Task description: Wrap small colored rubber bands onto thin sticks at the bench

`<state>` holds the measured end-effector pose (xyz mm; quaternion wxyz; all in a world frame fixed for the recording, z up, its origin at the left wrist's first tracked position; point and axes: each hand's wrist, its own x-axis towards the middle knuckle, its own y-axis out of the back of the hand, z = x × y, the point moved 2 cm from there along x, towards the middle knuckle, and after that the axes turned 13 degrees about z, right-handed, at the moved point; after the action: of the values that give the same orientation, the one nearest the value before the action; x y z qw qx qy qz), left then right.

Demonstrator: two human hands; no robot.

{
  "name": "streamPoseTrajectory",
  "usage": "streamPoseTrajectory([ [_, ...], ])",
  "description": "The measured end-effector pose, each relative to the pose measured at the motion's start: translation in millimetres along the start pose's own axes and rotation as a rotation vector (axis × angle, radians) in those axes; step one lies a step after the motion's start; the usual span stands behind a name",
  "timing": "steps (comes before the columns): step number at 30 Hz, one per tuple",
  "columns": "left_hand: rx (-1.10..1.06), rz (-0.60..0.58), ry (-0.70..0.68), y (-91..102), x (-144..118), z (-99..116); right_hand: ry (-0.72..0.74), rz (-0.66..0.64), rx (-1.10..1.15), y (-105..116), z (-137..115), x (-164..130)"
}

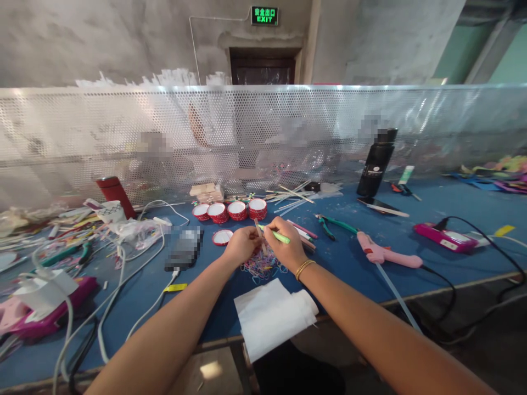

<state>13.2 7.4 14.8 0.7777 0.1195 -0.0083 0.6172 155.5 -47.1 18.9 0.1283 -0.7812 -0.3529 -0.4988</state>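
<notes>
Blurred shapes behind mesh screen [123, 126]; phone [184, 248] pixelated beside left hand [242, 244].

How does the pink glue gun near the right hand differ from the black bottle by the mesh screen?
The pink glue gun lies flat on the blue table, a cable trailing from it; the black bottle stands upright with no cable. The glue gun is pale pink and irregular in shape; the bottle is dark and cylindrical. Neither is touched by the right hand or left hand.

Phone [184, 248] pixelated; figures behind mesh screen [123, 126] blurred.
</notes>
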Motion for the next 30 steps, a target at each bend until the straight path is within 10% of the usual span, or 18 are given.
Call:
streamPoseTrajectory([
  [30,0.006,-0.005,-0.016,1.0,0.6,-3.1,-0.028,-0.013,-0.001,0.4,0.4,1.4],
])
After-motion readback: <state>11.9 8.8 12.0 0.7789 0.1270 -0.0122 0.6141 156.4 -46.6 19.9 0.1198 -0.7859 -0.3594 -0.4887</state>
